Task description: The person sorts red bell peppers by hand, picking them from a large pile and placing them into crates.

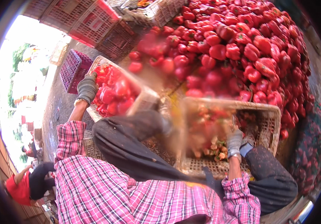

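My left hand [87,89], in a grey knitted glove, reaches over the near-left side of a pale crate [145,98] filled with red bell peppers [110,93]. Its fingertips are at the peppers' edge, and whether they grip one cannot be made out. My right hand [235,142], gloved alike, is closed inside a second pale crate [272,112] between my legs. A thin shape sticks up from its fingers, too unclear to name. Beside that hand lie pepper cores with green stems [219,148]. A blurred smear covers part of the view there.
A large heap of red peppers [242,44] rises beyond the crates. Red crates [82,18] are stacked at the far left, with a purple crate [74,71] nearer. Another pale crate [156,11] stands behind. A person in a red top [19,186] is at the lower left.
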`<action>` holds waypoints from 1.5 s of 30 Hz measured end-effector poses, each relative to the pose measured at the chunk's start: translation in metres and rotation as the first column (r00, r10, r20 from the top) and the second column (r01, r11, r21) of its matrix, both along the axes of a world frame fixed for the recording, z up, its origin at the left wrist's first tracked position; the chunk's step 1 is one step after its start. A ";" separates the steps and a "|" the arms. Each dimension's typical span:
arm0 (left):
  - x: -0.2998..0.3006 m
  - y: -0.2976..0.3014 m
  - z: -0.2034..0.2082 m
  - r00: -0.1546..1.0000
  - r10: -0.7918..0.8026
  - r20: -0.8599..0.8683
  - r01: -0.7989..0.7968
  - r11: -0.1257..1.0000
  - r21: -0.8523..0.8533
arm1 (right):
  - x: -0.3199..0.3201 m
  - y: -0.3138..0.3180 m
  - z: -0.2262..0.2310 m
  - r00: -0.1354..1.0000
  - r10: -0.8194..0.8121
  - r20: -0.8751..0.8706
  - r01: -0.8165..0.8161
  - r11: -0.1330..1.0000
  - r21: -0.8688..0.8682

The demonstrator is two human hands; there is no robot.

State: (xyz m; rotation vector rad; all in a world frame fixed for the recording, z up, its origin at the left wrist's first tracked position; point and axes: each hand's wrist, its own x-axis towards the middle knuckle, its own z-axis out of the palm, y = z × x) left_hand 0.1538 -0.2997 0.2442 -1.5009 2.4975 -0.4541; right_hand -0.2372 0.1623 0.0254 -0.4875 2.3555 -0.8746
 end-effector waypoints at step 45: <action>-0.215 0.174 -0.092 0.467 0.704 -0.535 0.629 0.162 0.761 | 0.070 -0.087 0.118 0.871 0.366 -0.328 -0.434 0.886 -0.164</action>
